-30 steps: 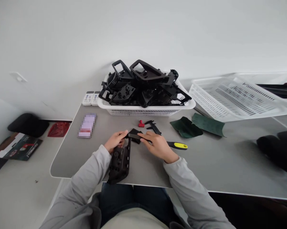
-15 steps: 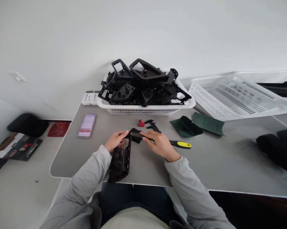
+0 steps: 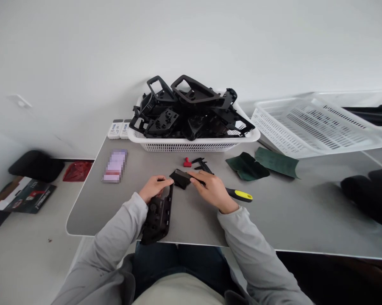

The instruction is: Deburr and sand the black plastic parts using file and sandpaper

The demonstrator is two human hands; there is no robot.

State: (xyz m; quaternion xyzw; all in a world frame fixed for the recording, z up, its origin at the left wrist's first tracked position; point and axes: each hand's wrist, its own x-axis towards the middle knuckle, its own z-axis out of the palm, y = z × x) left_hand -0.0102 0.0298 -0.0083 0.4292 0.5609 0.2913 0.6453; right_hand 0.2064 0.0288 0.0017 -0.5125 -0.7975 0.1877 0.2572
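Observation:
My left hand (image 3: 154, 189) is closed around the upper end of a black plastic trim part (image 3: 155, 218), whose lower end reaches the table's front edge. In my right hand (image 3: 213, 190) is a flat file (image 3: 241, 195) with a black and yellow handle. Its metal blade points left, a little apart from the part's upper edge. Below the blade lies a small black piece (image 3: 183, 184) like cloth or sandpaper. Just beyond my hands are a black caliper (image 3: 206, 167) and a small red object (image 3: 187, 162).
A white basket (image 3: 191, 146) heaped with black plastic parts stands against the wall. Tilted white baskets (image 3: 276, 131) are at the right. Green sheets (image 3: 278, 162), a blurred phone (image 3: 115, 166) and white boxes (image 3: 115, 129) lie on the grey table (image 3: 273, 220).
The file's blade has moved off the part's upper edge, slightly right and up. The part has shifted slightly left in my left hand.

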